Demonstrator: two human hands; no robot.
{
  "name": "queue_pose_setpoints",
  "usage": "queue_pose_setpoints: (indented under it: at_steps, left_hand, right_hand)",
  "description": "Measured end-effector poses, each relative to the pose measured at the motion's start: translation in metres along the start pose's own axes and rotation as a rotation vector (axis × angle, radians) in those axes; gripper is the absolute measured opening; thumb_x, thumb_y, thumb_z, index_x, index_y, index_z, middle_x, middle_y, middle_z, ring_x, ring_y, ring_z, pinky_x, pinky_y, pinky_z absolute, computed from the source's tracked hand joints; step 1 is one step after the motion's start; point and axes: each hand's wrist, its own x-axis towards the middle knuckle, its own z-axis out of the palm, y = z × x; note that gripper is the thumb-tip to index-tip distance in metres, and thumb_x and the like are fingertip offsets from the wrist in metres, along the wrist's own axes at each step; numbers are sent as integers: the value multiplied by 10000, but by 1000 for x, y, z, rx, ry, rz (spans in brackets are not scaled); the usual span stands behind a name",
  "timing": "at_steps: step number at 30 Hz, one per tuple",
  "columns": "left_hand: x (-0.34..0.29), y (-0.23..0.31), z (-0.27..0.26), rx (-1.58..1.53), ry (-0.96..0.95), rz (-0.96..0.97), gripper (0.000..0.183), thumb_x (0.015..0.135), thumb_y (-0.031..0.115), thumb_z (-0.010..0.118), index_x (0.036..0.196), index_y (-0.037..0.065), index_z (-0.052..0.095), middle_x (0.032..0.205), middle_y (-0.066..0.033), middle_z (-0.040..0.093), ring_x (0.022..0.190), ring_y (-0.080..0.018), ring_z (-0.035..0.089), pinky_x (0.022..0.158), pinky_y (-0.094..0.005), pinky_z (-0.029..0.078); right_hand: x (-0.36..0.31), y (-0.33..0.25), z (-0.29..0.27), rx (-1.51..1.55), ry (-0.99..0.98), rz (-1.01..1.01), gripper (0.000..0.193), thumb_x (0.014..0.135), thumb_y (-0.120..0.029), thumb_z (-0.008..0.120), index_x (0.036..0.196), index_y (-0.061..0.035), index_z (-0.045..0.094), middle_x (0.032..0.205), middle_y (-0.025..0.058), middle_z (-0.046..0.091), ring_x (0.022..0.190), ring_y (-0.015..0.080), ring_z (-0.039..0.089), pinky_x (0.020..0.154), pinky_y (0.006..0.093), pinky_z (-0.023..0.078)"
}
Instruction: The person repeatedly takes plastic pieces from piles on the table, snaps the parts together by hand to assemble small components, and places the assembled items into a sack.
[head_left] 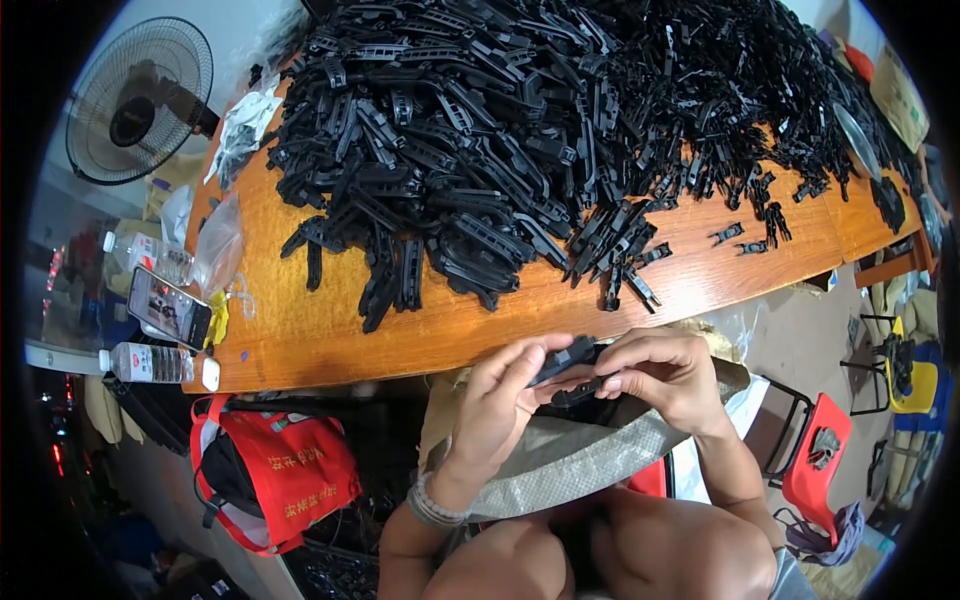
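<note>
Sack (560, 465) over the knees (510, 565), black plastic in both hands

Woven sack gapes open, something dark inside I can't make out. Over its mouth, left hand (505, 385) pinches a chunky matte-black part (563, 360), thumb against fingers; right hand (675, 375) pinches a slimmer black piece (580, 393), half hidden. Can't tell if they're joined. Red bag (305, 485) off left shows black stuff (228, 468) in its opening. Beyond, a massive black heap (450, 130) covers the wooden table (300, 335), cut off up top.

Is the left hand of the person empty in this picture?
No, the left hand holds a dark part between its thumb and fingers.
</note>
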Motion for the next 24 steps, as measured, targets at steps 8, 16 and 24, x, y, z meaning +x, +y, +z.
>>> queue_pose_setpoints:
  at_steps: [8,16,24]
  left_hand:
    - [-8,16,6,781,-76,106,318,911,73,560,1189,-79,539,1017,-88,648,920,-149,618,804,-268,488]
    - [-17,5,12,1152,-70,508,432,816,21,653,1212,-54,497,952,-232,638,858,-317,668,699,-342,521]
    - [-18,9,11,1235,-176,518,354,806,13,648,1125,-70,520,887,-224,630,761,-359,649,620,-365,517]
  right_hand:
    - [0,9,7,-213,74,-222,144,806,99,618,943,64,649,914,129,635,778,165,661,696,247,547]
    - [-4,15,7,-312,105,-312,185,775,45,671,957,50,633,957,135,621,803,188,641,687,275,527]
    - [-1,2,5,-717,-36,-370,353,704,-87,737,1013,17,601,901,135,611,804,289,594,720,358,475]
